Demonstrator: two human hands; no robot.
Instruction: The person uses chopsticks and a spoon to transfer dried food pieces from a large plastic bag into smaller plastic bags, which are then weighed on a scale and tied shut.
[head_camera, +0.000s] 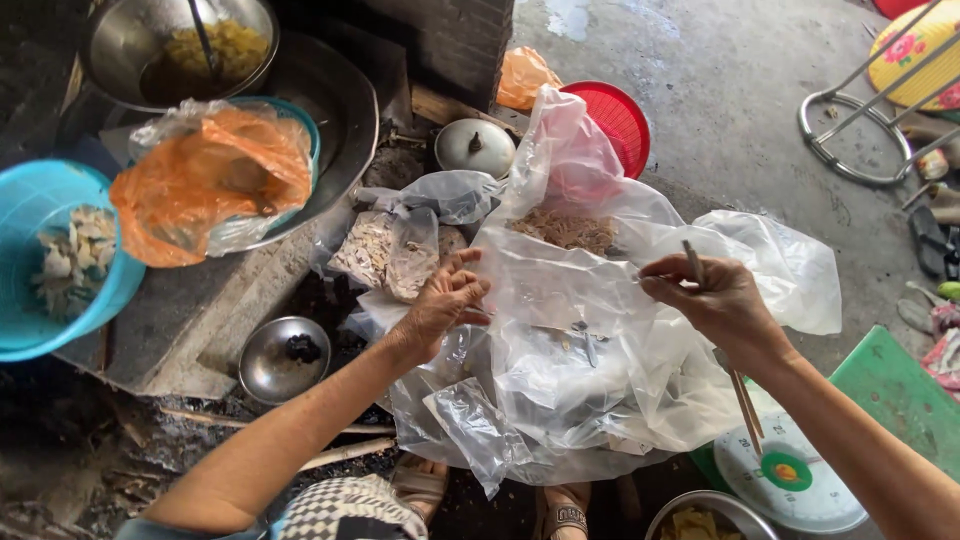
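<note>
— Two hands on one big clear plastic bag (600, 330), middle of the frame, right?

— Yes. It lies crumpled and open, with a heap of pale brown shreds (565, 230) in its upper part. The left hand (445, 305) grips the bag's left edge, fingers curled around the film. The right hand (715, 300) pinches the right edge between thumb and fingertips, and a pair of chopsticks (745, 405) is tucked in the same hand.

— What lies close by?

— Just left of the bag, smaller clear bags of dried pieces (385, 250). Above them a small white lid (475, 148), and a red basket (620, 120) behind the bag. Lower left, a little steel bowl (280, 362) with something dark in it.

— Further out?

— Upper left: a bowl lined with orange plastic (215, 180), a metal pan (175, 50) of yellow food, and at the left edge a blue basket (45, 260) of pale chunks. A weighing scale (800, 480) sits lower right.
</note>
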